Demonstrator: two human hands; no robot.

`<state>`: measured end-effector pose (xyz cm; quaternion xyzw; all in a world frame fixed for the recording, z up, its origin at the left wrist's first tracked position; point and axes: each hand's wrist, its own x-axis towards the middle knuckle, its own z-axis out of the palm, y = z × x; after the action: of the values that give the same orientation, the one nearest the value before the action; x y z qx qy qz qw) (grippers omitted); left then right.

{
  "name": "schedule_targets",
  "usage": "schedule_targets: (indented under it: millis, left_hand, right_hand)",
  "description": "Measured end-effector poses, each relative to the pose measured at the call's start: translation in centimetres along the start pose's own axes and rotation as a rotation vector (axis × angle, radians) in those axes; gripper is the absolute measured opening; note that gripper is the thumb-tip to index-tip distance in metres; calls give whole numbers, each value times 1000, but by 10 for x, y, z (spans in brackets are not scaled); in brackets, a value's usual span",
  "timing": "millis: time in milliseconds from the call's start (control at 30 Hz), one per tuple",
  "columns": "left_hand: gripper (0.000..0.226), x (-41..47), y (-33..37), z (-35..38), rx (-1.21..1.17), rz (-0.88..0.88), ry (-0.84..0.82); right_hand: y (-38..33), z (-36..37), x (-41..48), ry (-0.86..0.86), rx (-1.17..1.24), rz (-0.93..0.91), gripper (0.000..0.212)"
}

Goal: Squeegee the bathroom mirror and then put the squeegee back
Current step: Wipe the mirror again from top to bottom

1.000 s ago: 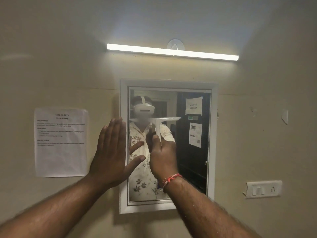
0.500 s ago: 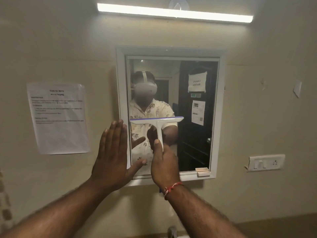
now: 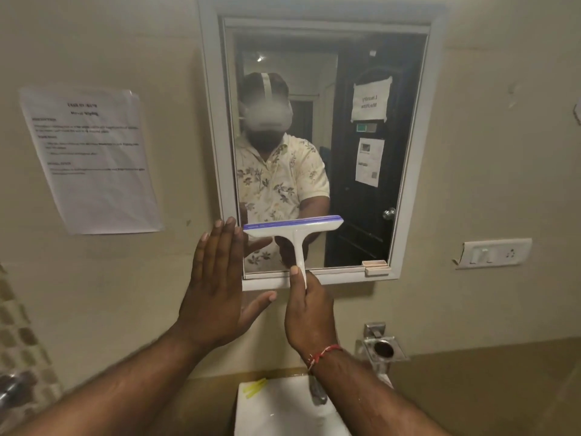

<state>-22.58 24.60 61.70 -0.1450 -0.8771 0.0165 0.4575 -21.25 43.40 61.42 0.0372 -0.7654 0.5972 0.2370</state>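
- Our right hand [image 3: 309,313] is raised in front of us with its back toward the camera. Its fingers are curled round the lower end of the handle of the squeegee [image 3: 295,234], and the thumb lies up along the handle's left side.
- The squeegee stands upright above that hand, with its white handle vertical and its blue-edged blade level at the top. The blade lies across the lower left part of the mirror [image 3: 361,89], a little above the bottom frame. We cannot tell whether the blade presses on the glass.
- Our left hand [image 3: 217,291] is just left of the right one, flat and open and holding nothing. Its fingers are straight, close together and pointing up, and its thumb is spread out toward the right hand.
- The left palm faces the wall and covers the mirror's lower left frame corner. The fingertips reach the level of the blade's left end, just beside it.
- Both forearms rise from the bottom corners of the view, and a red thread band [image 3: 323,354] circles the right wrist.
- A printed paper sheet [image 3: 91,158] hangs on the wall up and to the left of the left hand.
- A white switch plate [image 3: 496,251] sits on the wall well to the right of the right hand.
- A white basin [image 3: 273,407] and its tap [image 3: 317,394] lie below the right wrist.
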Motion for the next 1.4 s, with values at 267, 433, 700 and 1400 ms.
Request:
schedule_targets:
  millis: [267, 433, 700, 1400]
  left_hand:
    - [123, -47, 10, 20, -48, -108, -50]
    - [122, -61, 6, 26, -38, -117, -62]
    - [117, -73, 10, 31, -29, -128, -65]
    - [123, 46, 1, -16, 127, -10, 209]
  right_hand:
    - [16, 2, -17, -27, 32, 18, 54]
    - [46, 5, -42, -56, -1, 101, 48]
    - [64, 8, -53, -47, -87, 141, 56]
    - [-112, -61, 54, -80, 233, -120, 42]
